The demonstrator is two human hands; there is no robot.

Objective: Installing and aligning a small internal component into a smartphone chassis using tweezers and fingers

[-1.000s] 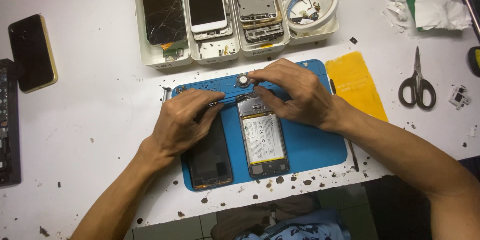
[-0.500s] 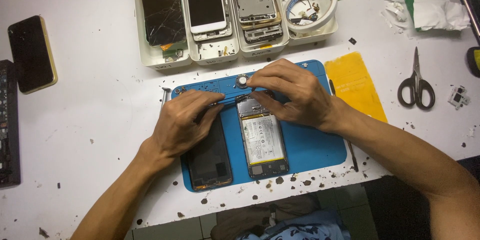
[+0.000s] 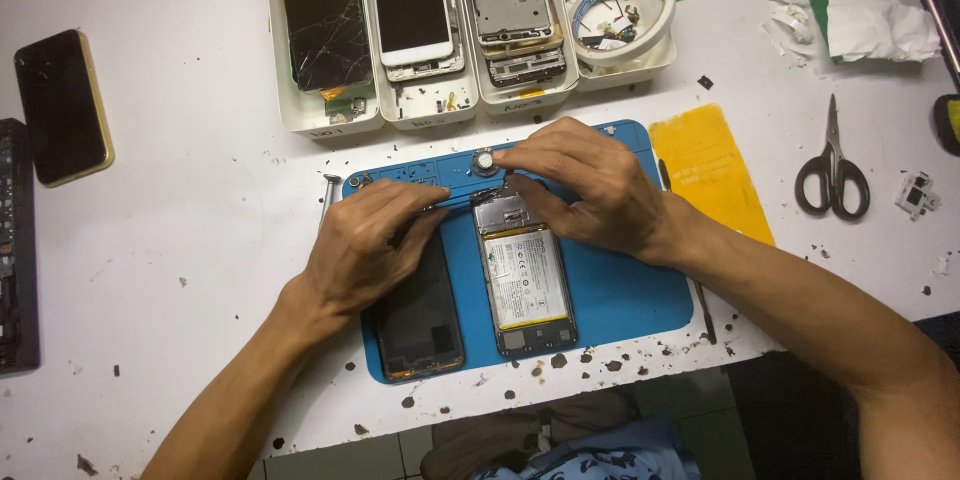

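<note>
An opened phone [image 3: 522, 285] with its white battery showing lies lengthwise on a blue work mat [image 3: 625, 290]. My right hand [image 3: 590, 185] grips the phone's top end with curled fingers. A small round part [image 3: 482, 161] sits on the mat just beyond my fingertips. My left hand [image 3: 368, 245] holds a thin dark tool [image 3: 452, 201] whose tip points right at the phone's top end. The hand's heel rests on a detached black phone panel [image 3: 420, 320], which lies left of the opened phone.
White trays [image 3: 290, 110] at the back hold a cracked phone, a white phone, phone frames and a tape roll [image 3: 622, 0]. A yellow sheet [image 3: 705, 170] and scissors [image 3: 832, 165] lie to the right. A black phone [image 3: 62, 105] lies far left. Dark crumbs dot the table's near edge.
</note>
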